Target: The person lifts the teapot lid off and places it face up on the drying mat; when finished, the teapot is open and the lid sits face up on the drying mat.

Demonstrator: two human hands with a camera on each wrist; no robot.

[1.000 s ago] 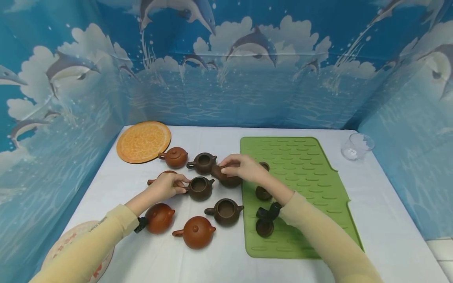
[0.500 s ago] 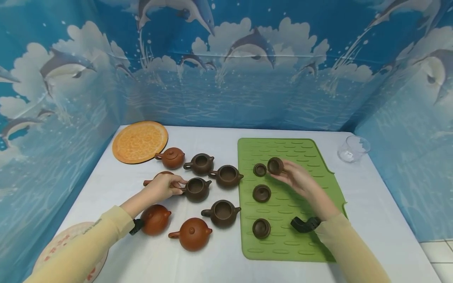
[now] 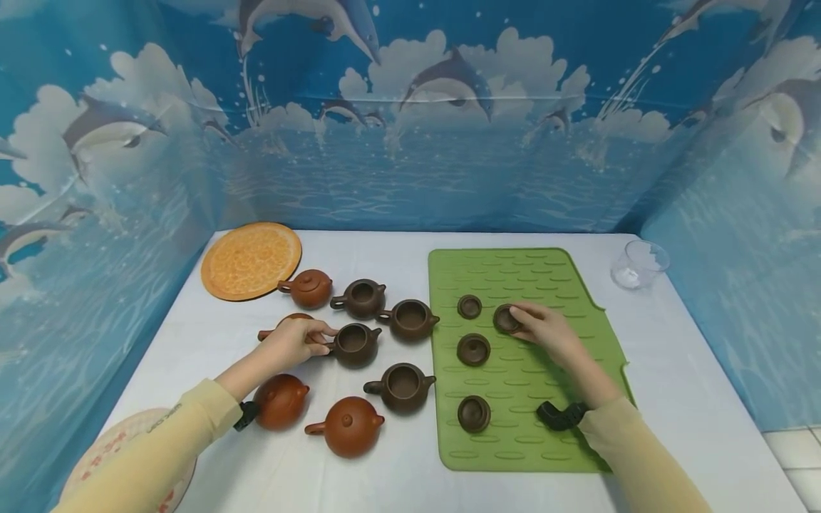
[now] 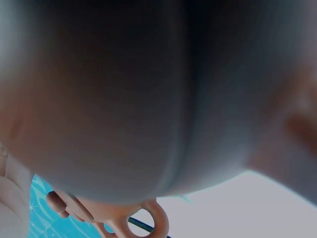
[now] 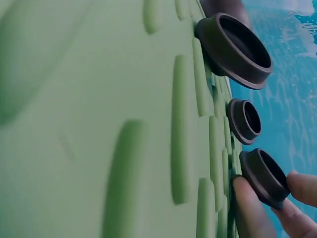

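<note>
In the head view my right hand holds a dark brown teapot lid by its edge, hollow side up, at the green mat. The right wrist view shows thumb and fingers on that lid. Beside it lie more upturned lids: a small one, another, and one nearer me. My left hand pinches the handle of a lidless dark teapot. Other lidless dark teapots stand around it. A blurred, rounded surface fills most of the left wrist view.
Several reddish lidded teapots stand left and in front, one partly behind my left hand. An orange round mat lies at the back left, a patterned round piece under my left sleeve. A clear glass is at the back right.
My right hand has carried the lid from the right-hand dark teapot across to the green mat and lowered it, uncovering that pot. My left hand keeps its hold on the handle.
</note>
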